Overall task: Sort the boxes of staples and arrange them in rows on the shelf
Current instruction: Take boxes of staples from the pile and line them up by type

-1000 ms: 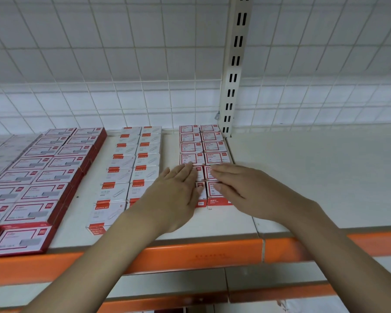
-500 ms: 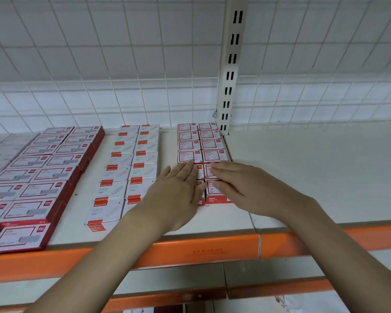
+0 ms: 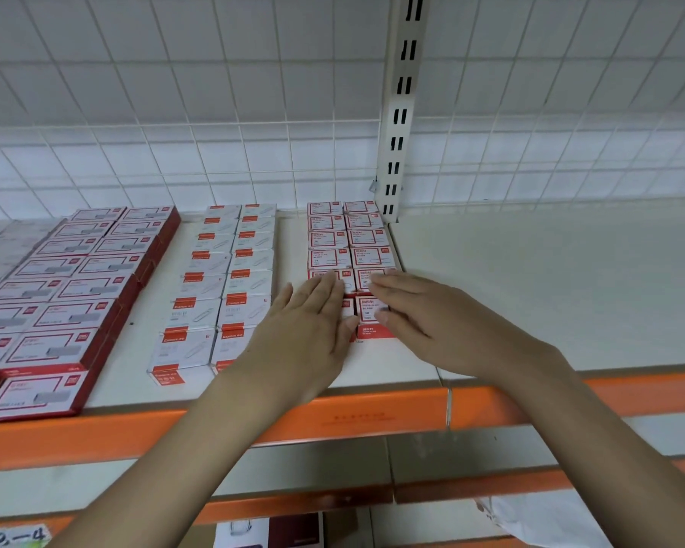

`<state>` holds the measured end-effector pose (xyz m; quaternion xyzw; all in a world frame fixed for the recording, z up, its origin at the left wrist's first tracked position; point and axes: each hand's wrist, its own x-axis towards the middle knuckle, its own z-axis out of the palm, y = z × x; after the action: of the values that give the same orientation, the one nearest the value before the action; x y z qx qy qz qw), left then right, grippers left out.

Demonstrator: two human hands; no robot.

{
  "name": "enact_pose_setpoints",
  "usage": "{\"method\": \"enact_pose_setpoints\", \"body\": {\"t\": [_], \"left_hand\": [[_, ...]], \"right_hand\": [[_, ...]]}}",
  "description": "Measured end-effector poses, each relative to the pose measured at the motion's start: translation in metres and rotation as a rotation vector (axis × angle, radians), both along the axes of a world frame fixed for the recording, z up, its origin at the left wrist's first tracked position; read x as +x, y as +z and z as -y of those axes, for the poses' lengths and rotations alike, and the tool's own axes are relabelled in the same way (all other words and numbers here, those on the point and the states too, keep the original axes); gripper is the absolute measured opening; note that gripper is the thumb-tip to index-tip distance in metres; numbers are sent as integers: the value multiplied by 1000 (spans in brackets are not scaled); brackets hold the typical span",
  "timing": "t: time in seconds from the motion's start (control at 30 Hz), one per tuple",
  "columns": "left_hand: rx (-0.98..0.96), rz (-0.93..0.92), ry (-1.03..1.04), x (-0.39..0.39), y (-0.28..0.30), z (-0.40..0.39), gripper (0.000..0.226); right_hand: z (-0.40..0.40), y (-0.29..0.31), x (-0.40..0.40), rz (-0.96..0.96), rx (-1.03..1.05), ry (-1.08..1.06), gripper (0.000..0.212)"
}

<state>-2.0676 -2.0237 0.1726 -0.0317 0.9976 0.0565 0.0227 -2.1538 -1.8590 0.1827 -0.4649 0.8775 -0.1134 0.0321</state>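
A cream shelf point(image 3: 530, 294) with an orange front edge is seen carrying three double-row blocks of boxes. At the left, dark red boxes point(image 3: 95, 267) are laid in two rows. In the middle, white boxes with orange labels point(image 3: 230, 278) form two rows of eight. At the right, small red-and-white staple boxes point(image 3: 349, 239) form two rows of six; their print is too blurred to be read. The left hand point(image 3: 305, 334) and right hand point(image 3: 432, 322) are laid flat, fingers straight, on the nearest ones. A tag reading "12-4" point(image 3: 16, 537) is visible below.

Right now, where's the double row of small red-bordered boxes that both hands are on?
In the head view, the small red-bordered boxes run front to back mid-shelf, right of the white boxes, ending at the slotted upright.
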Motion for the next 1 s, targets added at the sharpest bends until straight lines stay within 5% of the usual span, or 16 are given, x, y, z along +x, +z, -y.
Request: {"method": "enact_pose_setpoints", "body": {"t": [1.0], "left_hand": [[-77,-47,-4,33,2,-13,57]], "right_hand": [[-11,-6,19,-31,-17,46,51]]}}
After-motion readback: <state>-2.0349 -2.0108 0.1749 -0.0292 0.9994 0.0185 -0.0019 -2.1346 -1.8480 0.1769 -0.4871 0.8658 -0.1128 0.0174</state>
